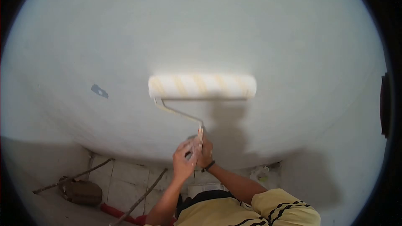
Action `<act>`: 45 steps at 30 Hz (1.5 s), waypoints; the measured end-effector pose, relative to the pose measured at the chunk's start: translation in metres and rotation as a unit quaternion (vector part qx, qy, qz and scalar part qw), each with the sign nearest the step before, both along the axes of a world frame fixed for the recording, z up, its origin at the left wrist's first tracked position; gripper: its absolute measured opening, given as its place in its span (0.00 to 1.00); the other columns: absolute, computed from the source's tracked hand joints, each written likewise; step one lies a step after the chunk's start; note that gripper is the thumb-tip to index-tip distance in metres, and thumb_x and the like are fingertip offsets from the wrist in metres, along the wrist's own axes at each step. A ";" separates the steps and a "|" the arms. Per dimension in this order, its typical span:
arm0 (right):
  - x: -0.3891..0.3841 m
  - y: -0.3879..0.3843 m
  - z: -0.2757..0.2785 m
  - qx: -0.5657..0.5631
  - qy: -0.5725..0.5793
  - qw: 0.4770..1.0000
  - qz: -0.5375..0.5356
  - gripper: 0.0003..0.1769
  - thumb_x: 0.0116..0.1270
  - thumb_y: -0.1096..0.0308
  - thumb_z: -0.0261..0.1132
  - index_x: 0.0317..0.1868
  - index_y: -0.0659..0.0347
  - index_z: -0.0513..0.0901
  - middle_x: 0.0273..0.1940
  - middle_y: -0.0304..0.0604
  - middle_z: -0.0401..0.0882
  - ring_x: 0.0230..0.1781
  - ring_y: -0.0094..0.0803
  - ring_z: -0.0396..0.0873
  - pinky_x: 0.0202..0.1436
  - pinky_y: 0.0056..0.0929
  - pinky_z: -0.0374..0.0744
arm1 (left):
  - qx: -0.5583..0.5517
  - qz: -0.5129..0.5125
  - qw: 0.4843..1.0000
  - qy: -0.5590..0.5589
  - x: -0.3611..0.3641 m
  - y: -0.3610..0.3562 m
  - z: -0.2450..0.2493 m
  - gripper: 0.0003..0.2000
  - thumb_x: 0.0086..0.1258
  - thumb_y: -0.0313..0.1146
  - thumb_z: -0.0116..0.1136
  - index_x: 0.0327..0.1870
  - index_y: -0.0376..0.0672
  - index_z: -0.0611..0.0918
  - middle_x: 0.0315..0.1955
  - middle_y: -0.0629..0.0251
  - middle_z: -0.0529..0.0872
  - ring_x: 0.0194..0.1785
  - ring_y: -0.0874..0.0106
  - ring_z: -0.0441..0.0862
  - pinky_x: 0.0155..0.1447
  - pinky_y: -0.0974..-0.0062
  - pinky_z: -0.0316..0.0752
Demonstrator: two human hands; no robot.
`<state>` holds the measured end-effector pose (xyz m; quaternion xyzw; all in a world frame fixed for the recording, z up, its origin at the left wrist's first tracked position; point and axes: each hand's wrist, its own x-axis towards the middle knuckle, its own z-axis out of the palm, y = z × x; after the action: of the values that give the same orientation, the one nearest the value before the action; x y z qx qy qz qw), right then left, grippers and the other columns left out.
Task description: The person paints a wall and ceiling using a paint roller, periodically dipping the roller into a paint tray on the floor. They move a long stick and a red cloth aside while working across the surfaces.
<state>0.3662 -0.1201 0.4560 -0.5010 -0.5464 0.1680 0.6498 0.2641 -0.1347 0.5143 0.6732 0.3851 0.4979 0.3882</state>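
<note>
A paint roller [203, 86] with a wide white sleeve and pale yellow diagonal stripes lies level against the grey-white wall [268, 37]. Its bent wire frame [180, 113] runs from the sleeve's left end down to the handle [200, 133]. Around that handle, my right hand [205, 152] is closed, with a dark bracelet at its wrist. My left hand [184, 152] is closed on the same handle from the left, leaving a small gap between thumb and fingers. Whitish smears mark the left fingers. Most of the handle is hidden by both hands.
A grey patch [99, 91] shows on the wall at left. Below, two sticks [79, 177] [144, 196] lean near a brown bundle [82, 192] and a red thing [121, 215]. A plastic bag [260, 173] lies on the tiled floor [127, 175]. At far right is a dark object [384, 105].
</note>
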 end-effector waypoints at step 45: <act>-0.053 -0.128 -0.038 -0.240 0.155 0.958 -0.027 0.23 0.78 0.54 0.47 0.31 0.64 0.74 0.16 0.34 0.70 0.16 0.18 0.67 0.17 0.23 0.66 | -0.366 -0.133 0.921 -0.013 -0.040 -0.063 -0.053 0.15 0.66 0.37 0.63 0.44 0.33 0.80 0.33 0.61 0.84 0.40 0.74 0.81 0.47 0.75 0.77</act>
<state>0.3129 -0.2476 0.4180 -0.6247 -0.3692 0.3522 0.5912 0.2238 -0.1980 0.4614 0.5225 0.4421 0.2744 0.6754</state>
